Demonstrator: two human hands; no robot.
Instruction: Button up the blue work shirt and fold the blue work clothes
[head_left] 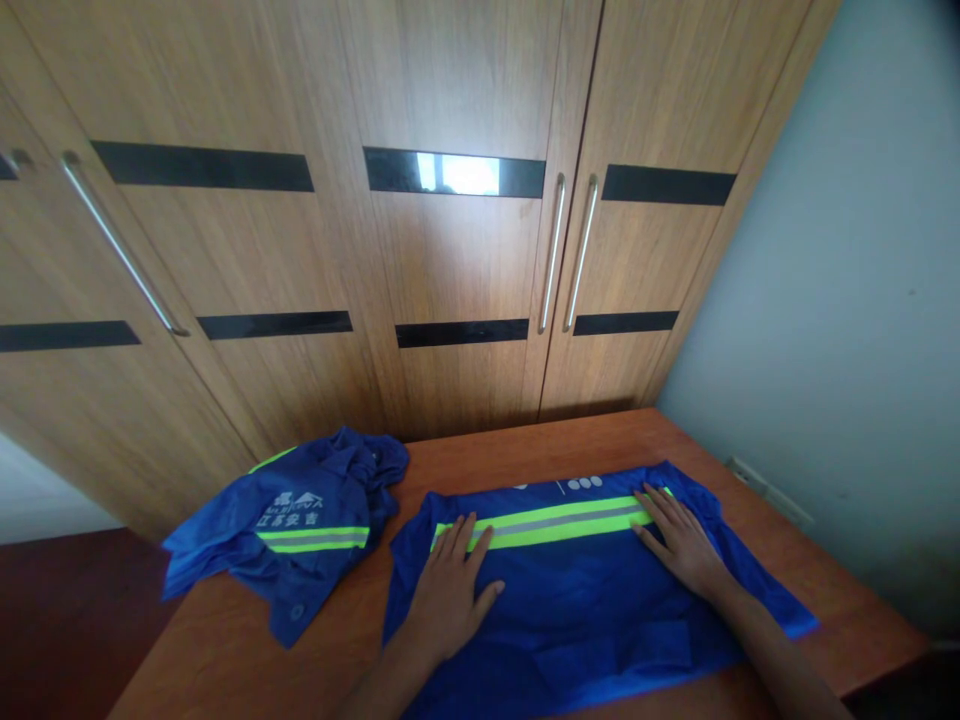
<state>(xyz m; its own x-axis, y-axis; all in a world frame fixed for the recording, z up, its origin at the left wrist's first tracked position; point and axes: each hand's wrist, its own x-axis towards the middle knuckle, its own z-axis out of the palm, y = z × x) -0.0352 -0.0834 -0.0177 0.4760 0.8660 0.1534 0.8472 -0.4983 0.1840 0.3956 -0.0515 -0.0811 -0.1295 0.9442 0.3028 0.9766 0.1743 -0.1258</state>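
Observation:
A blue work jacket (577, 590) with a yellow-green and grey reflective band lies spread out on the wooden table. My left hand (450, 595) rests flat on its left part, fingertips on the band, fingers apart. On the right end of the same band lies my right hand (681, 540), palm down with the fingers stretched out. Neither hand grips the cloth. The jacket's far edge, with part of a white print, is turned under or away, so the rest of the print is hidden. One sleeve reaches out to the right.
A second blue garment (322, 500) with white lettering and a reflective band lies crumpled at the left, overhanging the table's left edge. Behind the table (480, 450) stands a wooden wardrobe (465, 260) with metal handles. A pale wall (840, 330) with a socket (765, 490) borders the right side.

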